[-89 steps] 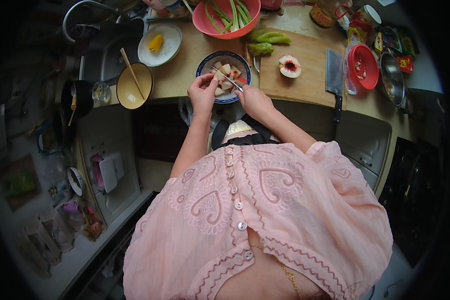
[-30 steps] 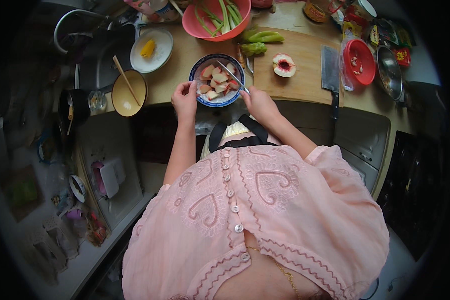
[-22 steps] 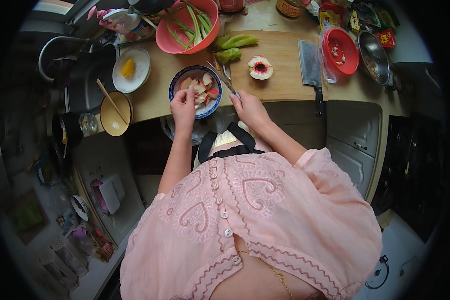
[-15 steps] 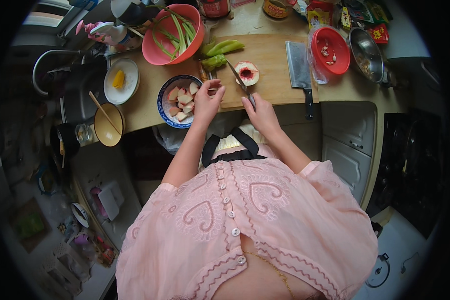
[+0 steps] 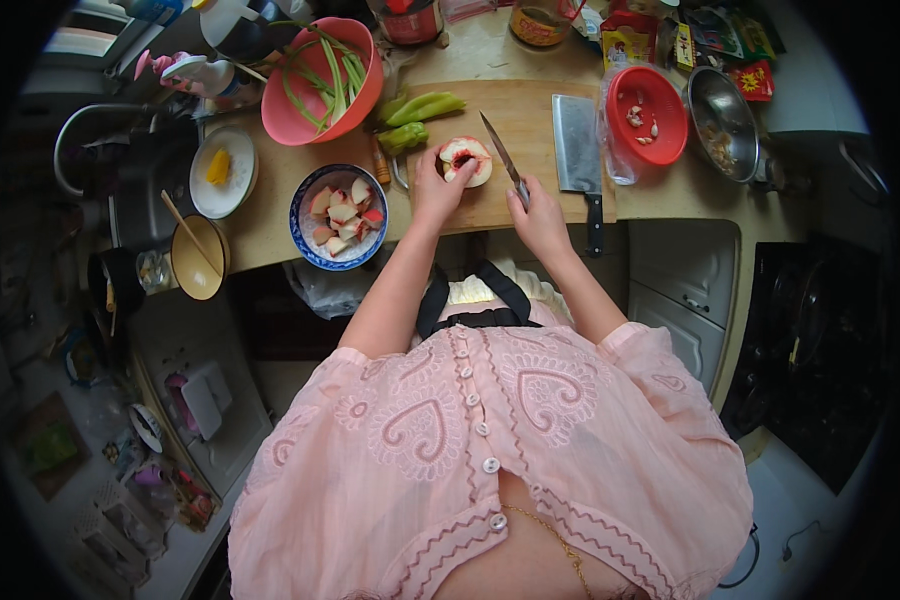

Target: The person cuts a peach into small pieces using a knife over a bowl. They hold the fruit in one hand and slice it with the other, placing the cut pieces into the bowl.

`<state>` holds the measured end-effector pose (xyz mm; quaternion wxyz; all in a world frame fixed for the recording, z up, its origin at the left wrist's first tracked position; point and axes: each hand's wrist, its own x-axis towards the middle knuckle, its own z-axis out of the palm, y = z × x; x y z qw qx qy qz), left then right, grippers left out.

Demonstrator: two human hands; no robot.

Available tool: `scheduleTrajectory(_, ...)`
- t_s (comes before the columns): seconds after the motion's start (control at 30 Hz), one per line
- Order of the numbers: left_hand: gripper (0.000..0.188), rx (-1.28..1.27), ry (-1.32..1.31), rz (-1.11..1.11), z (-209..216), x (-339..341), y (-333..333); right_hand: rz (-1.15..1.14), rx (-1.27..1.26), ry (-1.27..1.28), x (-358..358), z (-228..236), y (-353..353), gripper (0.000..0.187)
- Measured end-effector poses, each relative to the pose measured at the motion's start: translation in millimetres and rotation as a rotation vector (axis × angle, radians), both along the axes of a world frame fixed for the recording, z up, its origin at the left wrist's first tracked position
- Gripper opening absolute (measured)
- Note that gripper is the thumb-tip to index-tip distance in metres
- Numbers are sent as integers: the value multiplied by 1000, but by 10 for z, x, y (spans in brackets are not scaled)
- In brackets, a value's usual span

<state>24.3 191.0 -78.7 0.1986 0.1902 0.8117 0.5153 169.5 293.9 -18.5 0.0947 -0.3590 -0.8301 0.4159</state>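
While left hand (image 5: 437, 192) grips peach half (image 5: 478, 153) near front-left corner of board (image 5: 520, 112), right hand (image 5: 542, 215) grips knife (image 5: 506, 160); flesh likely soft, slippery: hold sides.

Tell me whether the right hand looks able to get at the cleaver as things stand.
Probably, but not free-handed: the right hand is gripping the small knife, the main hindrance. The cleaver lies to that hand's right, its handle toward the near side, with nothing visible between.
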Motion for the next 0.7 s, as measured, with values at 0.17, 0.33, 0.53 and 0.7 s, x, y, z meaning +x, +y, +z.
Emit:
scheduleTrajectory(0.17, 50, 284, -466, -19, -147, -95, -89, -51, -253, 72, -268, -463, 67, 31)
scheduleTrajectory(0.33, 52, 403, -668, -51, 338, -25, -179, -103, -538, 72, -382, -397, -36, 26)
scheduleTrajectory(0.53, 70, 456, -591, -166, 996, -120, -849, 2, -981, 103, -495, 437, -412, 18)
scheduleTrajectory(0.7, 67, 645, -528, -23, 1224, -111, -1465, 177, -1170, 101, -661, 667, -848, 16)
